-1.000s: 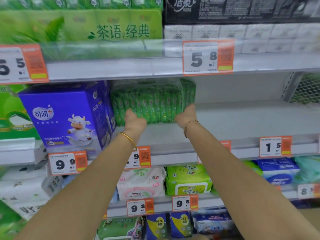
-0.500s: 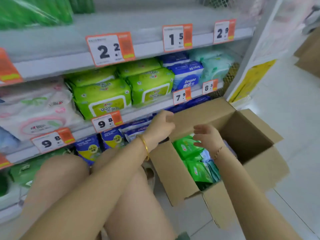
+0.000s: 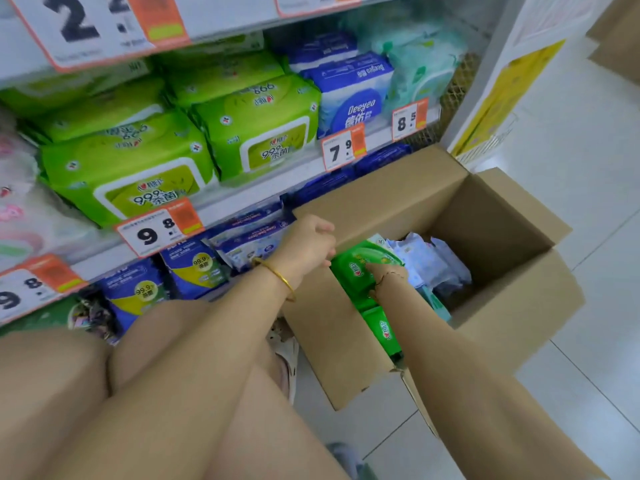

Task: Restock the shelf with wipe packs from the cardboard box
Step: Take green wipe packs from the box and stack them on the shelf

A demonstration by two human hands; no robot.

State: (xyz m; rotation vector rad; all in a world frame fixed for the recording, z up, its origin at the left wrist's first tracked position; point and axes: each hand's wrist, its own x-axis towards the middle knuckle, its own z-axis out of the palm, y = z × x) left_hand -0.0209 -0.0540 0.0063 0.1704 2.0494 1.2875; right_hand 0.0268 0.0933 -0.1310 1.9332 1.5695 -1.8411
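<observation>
Step in hand, as judged: lifting a green wipe pack point(image 3: 360, 268) out of the cardboard box point(image 3: 491, 216). Right hand point(image 3: 389, 277) is down inside the box, resting on that pack; whether the fingers have closed round it cannot be told. Left hand point(image 3: 306, 245) hovers loosely curled, holding nothing, at the box's near rim, just beside the pack.

To do it well: grip the pack by its edges, lift straight up clear of the blue-white packs point(image 3: 426, 258) beyond the right hand.

Legible: "Deeyeo" on blue pack point(image 3: 353, 98); "99.9" on green shelf packs point(image 3: 138, 174); price tags point(image 3: 159, 230) 9.8, 7.9, 8.5.
</observation>
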